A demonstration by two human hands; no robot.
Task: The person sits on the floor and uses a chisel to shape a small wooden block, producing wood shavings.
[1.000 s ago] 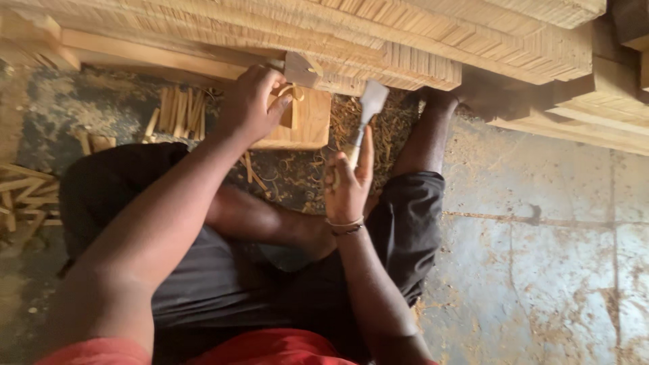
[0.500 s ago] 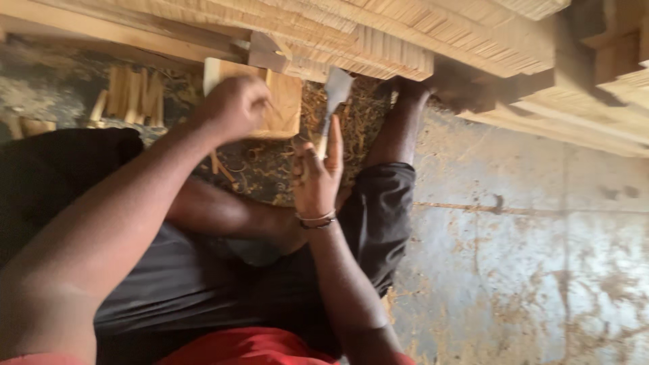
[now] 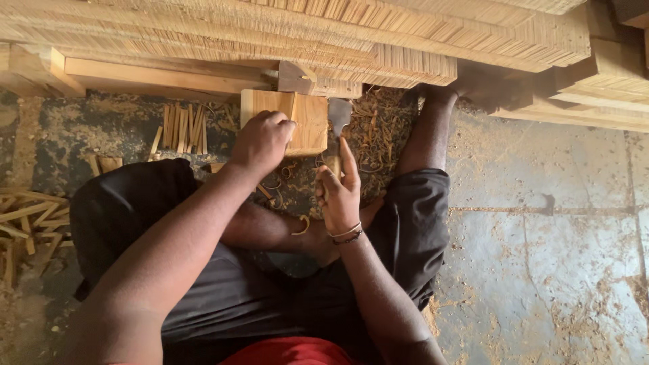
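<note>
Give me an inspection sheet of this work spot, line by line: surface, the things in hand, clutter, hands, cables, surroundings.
Surface: stained concrete floor, dusted with sawdust.
Things in hand: wooden block on the floor between the knees; flat-bladed metal tool beside its right edge.
Clutter: curled wood shavings around the block; short wooden sticks to its left; more split sticks at the far left.
Hands: left hand rests on the block, fingers curled at its top; right hand closed around the tool's handle, forefinger extended.
Cables: nothing seen.
Surroundings: stacked bundles of thin wooden slats across the top; timber beam beneath them.
</note>
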